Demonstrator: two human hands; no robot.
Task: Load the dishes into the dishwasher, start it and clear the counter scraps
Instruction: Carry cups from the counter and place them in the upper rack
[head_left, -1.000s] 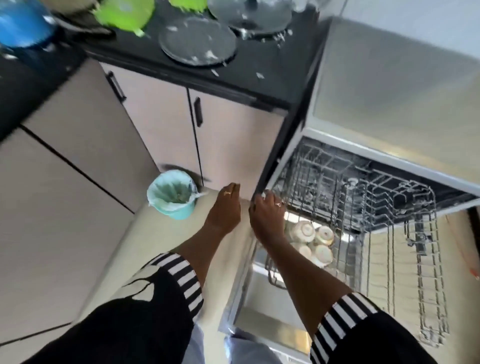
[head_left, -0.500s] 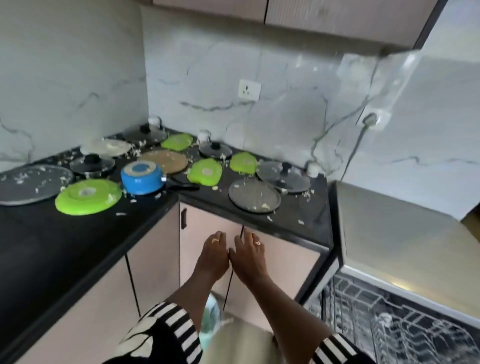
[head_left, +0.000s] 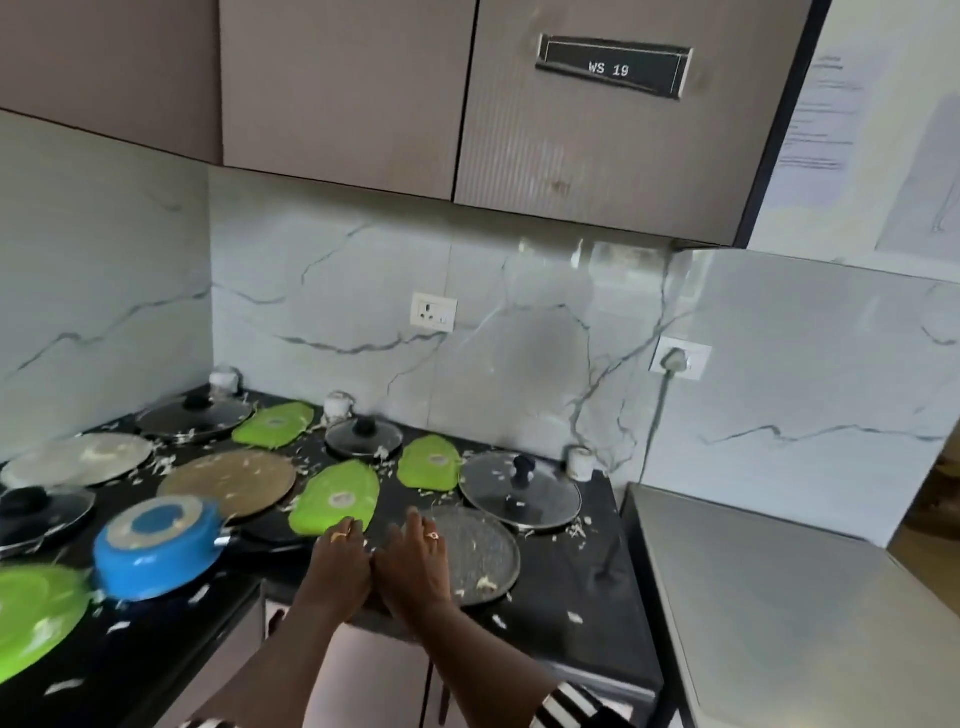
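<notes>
A black counter (head_left: 550, 587) runs along a marble-look wall under brown cupboards, 1 of them labelled "WS 19" (head_left: 609, 68). At its front edge the left hand (head_left: 340, 569) and right hand (head_left: 415, 566) lie side by side, touching, palms down, holding nothing. The left fingers (head_left: 347, 530) are straight and close together, with their tips at the near edge of a green lid (head_left: 337, 496). The right fingers (head_left: 415, 525) are straight too, slightly spread, over the left rim of a grey plate (head_left: 478, 553). Whether either set presses down I cannot tell. Each hand wears a ring. At 1 o'clock from the right hand lies a glass lid (head_left: 519, 488) with a black knob, and at 12 o'clock a second green lid (head_left: 430, 462). At 9 o'clock from the left hand sits an upturned blue pan (head_left: 156, 551), with a brown round plate (head_left: 228, 480) at 11 o'clock. White scraps (head_left: 575, 531) litter the counter among the dishes. At 3 o'clock, beside the counter, stands the dishwasher top (head_left: 795, 597), bare steel.
</notes>
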